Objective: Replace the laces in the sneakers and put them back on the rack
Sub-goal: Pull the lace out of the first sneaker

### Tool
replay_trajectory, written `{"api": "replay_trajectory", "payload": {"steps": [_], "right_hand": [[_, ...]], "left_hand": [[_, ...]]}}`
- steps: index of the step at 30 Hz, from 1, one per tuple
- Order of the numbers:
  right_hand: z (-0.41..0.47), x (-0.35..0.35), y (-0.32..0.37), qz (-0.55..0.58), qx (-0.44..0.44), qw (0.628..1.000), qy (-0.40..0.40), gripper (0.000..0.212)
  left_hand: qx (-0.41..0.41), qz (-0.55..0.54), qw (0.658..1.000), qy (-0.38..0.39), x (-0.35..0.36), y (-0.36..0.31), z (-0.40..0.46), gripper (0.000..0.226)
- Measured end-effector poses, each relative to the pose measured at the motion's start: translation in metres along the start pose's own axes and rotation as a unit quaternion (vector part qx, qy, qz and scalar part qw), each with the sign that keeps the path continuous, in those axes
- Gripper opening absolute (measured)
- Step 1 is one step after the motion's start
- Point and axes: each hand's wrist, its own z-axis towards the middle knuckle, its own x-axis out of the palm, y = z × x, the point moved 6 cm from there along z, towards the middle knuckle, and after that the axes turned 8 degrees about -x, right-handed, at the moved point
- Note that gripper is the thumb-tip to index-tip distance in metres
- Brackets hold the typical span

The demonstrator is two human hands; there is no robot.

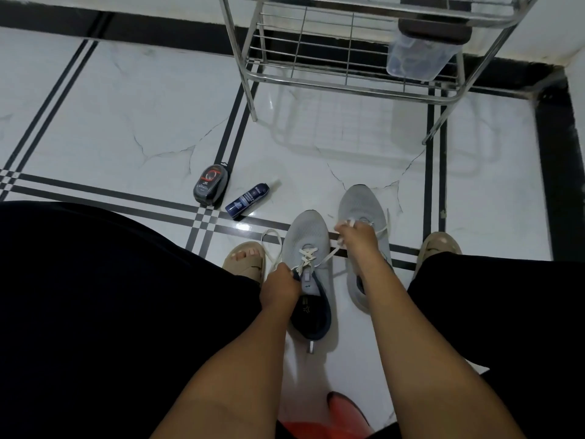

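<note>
Tiled floor point(126, 115): both hands, left hand point(279, 288) and right hand point(356, 237), pinch white lace point(329, 253) (labels unreadable).

White marble-look floor point(133, 122) with black inlay stripes. Dark shoe-polish sponge case point(211, 184) lies beside a blue spray can point(247, 201), apart. Clear plastic tub point(421, 57) with dark lid. Beige sandals on both feet point(245, 259). Red object point(343, 416) at bottom edge.

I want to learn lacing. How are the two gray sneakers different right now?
The near sneaker has its white lace crisscrossed partway; the far sneaker is mostly hidden.
Left hand and right hand each pull a lace end of the near one; the far one just sits.
Both are gray, toes toward the rack.
</note>
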Motion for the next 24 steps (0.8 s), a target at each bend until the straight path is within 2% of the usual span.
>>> {"api": "replay_trajectory", "payload": {"steps": [1, 3, 5, 6, 7, 8, 10, 12, 13, 17, 18, 20, 21, 22, 23, 24], "right_hand": [[0.003, -0.001, 0.009, -0.063, -0.018, 0.997, 0.038, 0.018], [0.001, 0.004, 0.014, -0.239, -0.038, 0.966, 0.088, 0.015], [-0.009, 0.000, 0.017, -0.397, -0.077, 0.915, 0.006, 0.008], [-0.019, -0.001, 0.021, -0.444, -0.112, 0.887, -0.062, 0.015], [-0.028, 0.001, 0.023, -0.466, -0.162, 0.863, -0.110, 0.021], [-0.033, 0.010, 0.023, -0.466, -0.214, 0.851, -0.117, 0.024], [-0.034, 0.037, 0.011, -0.440, -0.276, 0.854, -0.017, 0.023], [-0.031, 0.062, -0.009, -0.453, -0.273, 0.841, 0.112, 0.023], [-0.031, 0.067, -0.016, -0.475, -0.274, 0.825, 0.137, 0.022], [-0.031, 0.070, -0.029, -0.528, -0.307, 0.783, 0.116, 0.020], [-0.029, 0.072, -0.031, -0.526, -0.301, 0.786, 0.123, 0.020], [-0.016, 0.072, -0.041, -0.479, -0.257, 0.829, 0.126, 0.012], [-0.011, 0.066, -0.044, -0.405, -0.191, 0.885, 0.128, 0.008], [-0.008, 0.058, -0.044, -0.325, -0.134, 0.928, 0.120, 0.015], [-0.008, 0.046, -0.048, -0.223, -0.061, 0.968, 0.099, 0.020], [-0.013, 0.035, -0.054, -0.108, 0.008, 0.992, 0.061, 0.022]], "left_hand": [[0.005, -0.005, 1.000, -0.004, 0.001, -0.002, -0.003, 0.024], [0.022, -0.026, 0.999, -0.018, 0.001, -0.007, -0.006, 0.021], [0.056, -0.013, 0.998, -0.031, 0.002, -0.013, -0.005, 0.017], [0.067, -0.002, 0.997, -0.036, 0.001, -0.015, -0.004, 0.017], [0.066, -0.003, 0.997, -0.041, -0.001, -0.014, -0.002, 0.017], [0.055, -0.018, 0.997, -0.044, -0.001, -0.012, 0.000, 0.017], [0.015, -0.072, 0.997, -0.038, -0.004, -0.007, 0.004, 0.016], [-0.010, -0.117, 0.993, -0.023, -0.004, -0.003, 0.007, 0.013], [-0.014, -0.130, 0.991, -0.012, -0.003, -0.003, 0.009, 0.011], [-0.030, -0.142, 0.989, 0.002, -0.001, 0.000, 0.014, 0.010], [-0.035, -0.144, 0.989, 0.003, 0.001, 0.001, 0.014, 0.010], [-0.049, -0.151, 0.987, 0.004, 0.003, 0.006, 0.016, 0.012], [-0.057, -0.151, 0.987, 0.000, 0.003, 0.009, 0.016, 0.013], [-0.065, -0.150, 0.987, -0.008, 0.001, 0.012, 0.017, 0.014], [-0.071, -0.150, 0.986, -0.018, -0.002, 0.014, 0.018, 0.015], [-0.074, -0.148, 0.986, -0.027, -0.005, 0.015, 0.020, 0.015]]}}
